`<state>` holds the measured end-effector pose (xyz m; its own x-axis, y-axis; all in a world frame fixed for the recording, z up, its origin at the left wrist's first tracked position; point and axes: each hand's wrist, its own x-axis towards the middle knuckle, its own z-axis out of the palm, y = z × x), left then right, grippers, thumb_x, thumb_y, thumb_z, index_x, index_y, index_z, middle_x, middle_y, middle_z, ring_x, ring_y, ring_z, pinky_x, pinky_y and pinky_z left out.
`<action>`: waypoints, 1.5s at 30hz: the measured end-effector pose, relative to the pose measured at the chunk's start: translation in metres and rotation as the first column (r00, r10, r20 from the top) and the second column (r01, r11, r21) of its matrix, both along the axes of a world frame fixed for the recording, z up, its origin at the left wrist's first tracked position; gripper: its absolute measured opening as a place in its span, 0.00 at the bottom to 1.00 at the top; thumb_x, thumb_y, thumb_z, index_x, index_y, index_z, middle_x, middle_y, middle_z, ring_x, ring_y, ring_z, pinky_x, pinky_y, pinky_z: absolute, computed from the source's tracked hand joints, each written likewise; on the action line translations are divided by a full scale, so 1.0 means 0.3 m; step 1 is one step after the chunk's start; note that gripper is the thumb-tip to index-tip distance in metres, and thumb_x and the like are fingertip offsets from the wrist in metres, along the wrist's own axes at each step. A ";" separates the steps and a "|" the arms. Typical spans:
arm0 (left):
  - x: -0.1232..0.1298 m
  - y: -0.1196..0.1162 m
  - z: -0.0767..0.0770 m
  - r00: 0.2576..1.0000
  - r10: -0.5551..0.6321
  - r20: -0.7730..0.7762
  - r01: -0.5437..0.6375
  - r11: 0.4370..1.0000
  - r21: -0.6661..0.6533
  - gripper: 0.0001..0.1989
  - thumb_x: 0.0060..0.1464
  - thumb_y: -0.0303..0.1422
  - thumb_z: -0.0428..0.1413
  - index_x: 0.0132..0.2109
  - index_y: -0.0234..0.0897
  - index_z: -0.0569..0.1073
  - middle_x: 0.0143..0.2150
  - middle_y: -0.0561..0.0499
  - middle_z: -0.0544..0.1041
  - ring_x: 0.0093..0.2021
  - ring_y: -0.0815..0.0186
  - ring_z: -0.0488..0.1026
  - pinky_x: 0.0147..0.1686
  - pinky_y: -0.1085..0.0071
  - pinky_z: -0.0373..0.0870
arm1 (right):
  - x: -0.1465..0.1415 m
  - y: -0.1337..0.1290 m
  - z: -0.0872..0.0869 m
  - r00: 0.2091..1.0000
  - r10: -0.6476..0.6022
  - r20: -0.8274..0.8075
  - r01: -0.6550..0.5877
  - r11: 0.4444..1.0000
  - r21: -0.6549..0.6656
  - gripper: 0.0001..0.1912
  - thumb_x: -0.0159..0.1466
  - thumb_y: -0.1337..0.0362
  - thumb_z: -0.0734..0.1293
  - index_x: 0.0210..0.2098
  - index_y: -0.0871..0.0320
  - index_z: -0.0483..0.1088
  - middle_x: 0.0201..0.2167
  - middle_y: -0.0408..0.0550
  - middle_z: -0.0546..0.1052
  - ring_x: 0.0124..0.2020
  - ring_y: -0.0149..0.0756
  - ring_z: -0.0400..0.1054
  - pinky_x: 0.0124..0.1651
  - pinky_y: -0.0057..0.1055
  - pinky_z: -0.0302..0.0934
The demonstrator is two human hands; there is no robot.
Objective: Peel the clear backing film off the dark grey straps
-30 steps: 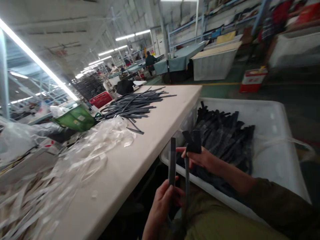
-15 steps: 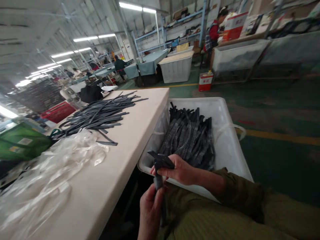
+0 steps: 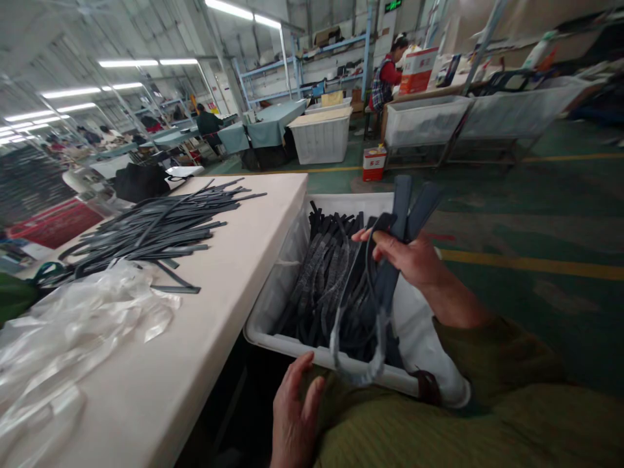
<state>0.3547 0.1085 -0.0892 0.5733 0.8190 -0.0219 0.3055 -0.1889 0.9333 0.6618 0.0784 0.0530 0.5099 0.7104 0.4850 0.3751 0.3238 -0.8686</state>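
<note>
Over the white plastic bin [image 3: 322, 359], my right hand [image 3: 409, 257] is closed on several dark grey strips [image 3: 400, 208]. Their upper ends stick up past my fingers, and one strip hangs in a loop wrapped in clear film down across the bin's near rim. My left hand [image 3: 298, 406] is raised near that rim, fingers apart, holding nothing. Inside the bin lies a heap of dark strips [image 3: 322, 279], some with clear film around them. On the pale table to the left, a pile of loose dark grey strips [image 3: 160, 218] is spread out.
Crumpled clear plastic [image 3: 92, 325] covers the near left of the pale table [image 3: 244, 273], whose edge runs beside the bin. A red and white can [image 3: 374, 164] stands on the green floor. White carts [image 3: 424, 120] and a seated person [image 3: 387, 75] are further back.
My right hand has moved up and right, carrying the strips away from my left hand. My left hand has let go and opened. The view has turned somewhat to the right.
</note>
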 end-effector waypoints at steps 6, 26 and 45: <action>-0.038 -0.014 -0.067 0.989 0.143 0.042 -0.130 0.966 -0.223 0.29 0.55 0.48 0.57 0.59 0.38 0.72 0.53 0.41 0.79 0.49 0.56 0.77 0.50 0.63 0.74 | 0.236 0.052 0.003 0.899 -0.260 0.353 0.293 0.955 -0.042 0.16 0.66 0.54 0.65 0.42 0.57 0.79 0.41 0.49 0.83 0.32 0.38 0.77 0.28 0.29 0.71; -0.088 0.001 -0.277 0.992 0.116 -0.052 -0.125 0.971 -0.203 0.32 0.50 0.52 0.56 0.56 0.35 0.72 0.53 0.39 0.79 0.48 0.54 0.79 0.50 0.63 0.75 | -0.130 0.132 -0.589 0.774 0.446 0.450 -0.004 0.713 -0.701 0.10 0.58 0.70 0.69 0.38 0.54 0.80 0.48 0.47 0.81 0.50 0.41 0.75 0.53 0.32 0.66; -0.138 0.032 0.147 0.882 0.410 0.232 -0.381 0.910 -0.160 0.20 0.51 0.45 0.62 0.46 0.37 0.80 0.48 0.43 0.81 0.49 0.54 0.77 0.50 0.61 0.73 | -0.578 0.168 -0.232 0.404 0.820 -0.406 -0.867 0.200 -0.457 0.19 0.57 0.51 0.73 0.32 0.63 0.77 0.22 0.39 0.69 0.23 0.28 0.62 0.26 0.24 0.59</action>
